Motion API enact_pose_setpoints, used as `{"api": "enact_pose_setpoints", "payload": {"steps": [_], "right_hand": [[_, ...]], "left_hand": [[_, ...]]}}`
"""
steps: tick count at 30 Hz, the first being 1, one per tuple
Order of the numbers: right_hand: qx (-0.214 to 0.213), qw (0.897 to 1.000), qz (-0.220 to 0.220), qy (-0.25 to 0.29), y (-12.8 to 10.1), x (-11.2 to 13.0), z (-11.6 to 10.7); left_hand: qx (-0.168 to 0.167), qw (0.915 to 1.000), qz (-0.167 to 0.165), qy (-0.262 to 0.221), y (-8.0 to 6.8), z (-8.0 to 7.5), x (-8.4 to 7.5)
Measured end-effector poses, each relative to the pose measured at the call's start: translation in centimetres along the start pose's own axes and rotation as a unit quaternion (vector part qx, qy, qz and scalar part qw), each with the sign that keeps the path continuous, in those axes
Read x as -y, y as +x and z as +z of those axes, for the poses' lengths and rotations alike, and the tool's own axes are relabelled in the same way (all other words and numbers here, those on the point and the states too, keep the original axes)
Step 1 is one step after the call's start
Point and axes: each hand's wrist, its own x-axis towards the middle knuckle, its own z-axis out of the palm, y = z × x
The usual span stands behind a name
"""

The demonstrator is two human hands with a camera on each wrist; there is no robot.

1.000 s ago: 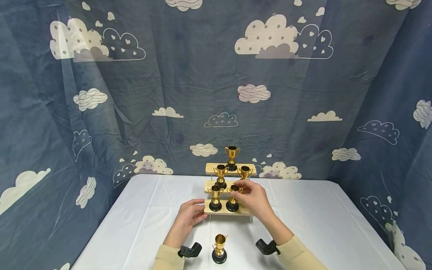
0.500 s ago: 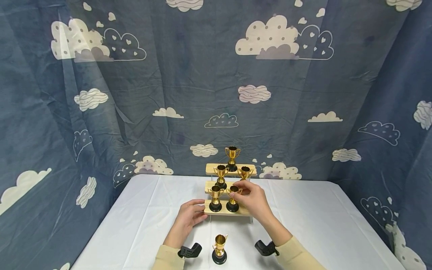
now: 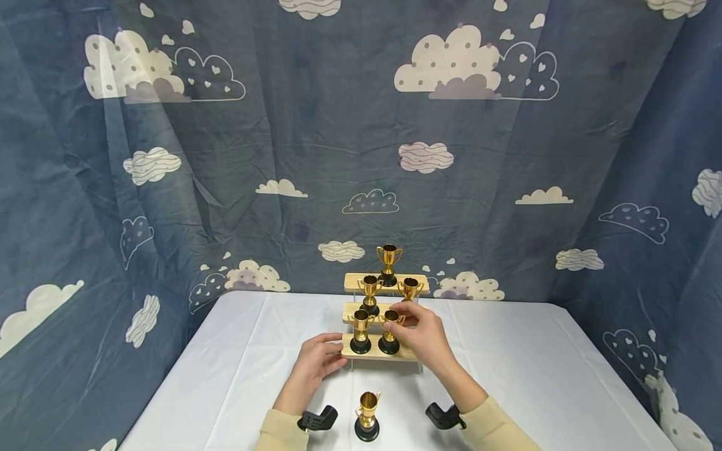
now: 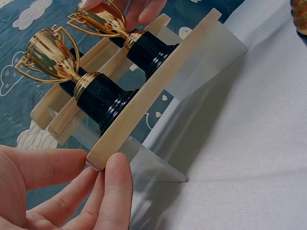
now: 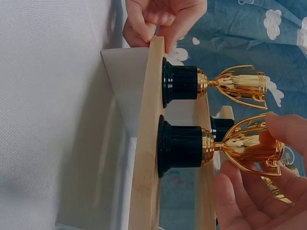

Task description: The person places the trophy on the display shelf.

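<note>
— Hands first: how are they posed?
— Left hand [image 3: 317, 361] pinches the left end of the wooden tiered stand's [image 3: 375, 354] bottom step. Right hand [image 3: 424, 335] reaches forward, fingers curled around a gold trophy's [image 3: 390, 328] cup.
— Where's that trophy?
— Upright on the bottom step, beside another trophy [image 3: 360, 330], on the bench [image 3: 536, 376].
</note>
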Motion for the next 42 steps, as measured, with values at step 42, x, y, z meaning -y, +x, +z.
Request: {"api": "enact_pose_setpoints", "payload": {"steps": [42], "right_hand": [[-0.042, 0.999, -0.028, -0.002, -1.7, 0.8, -3.0]], "left_hand": [[0.001, 1.0, -0.002, -0.009, 0.0, 0.0, 0.1]]}}
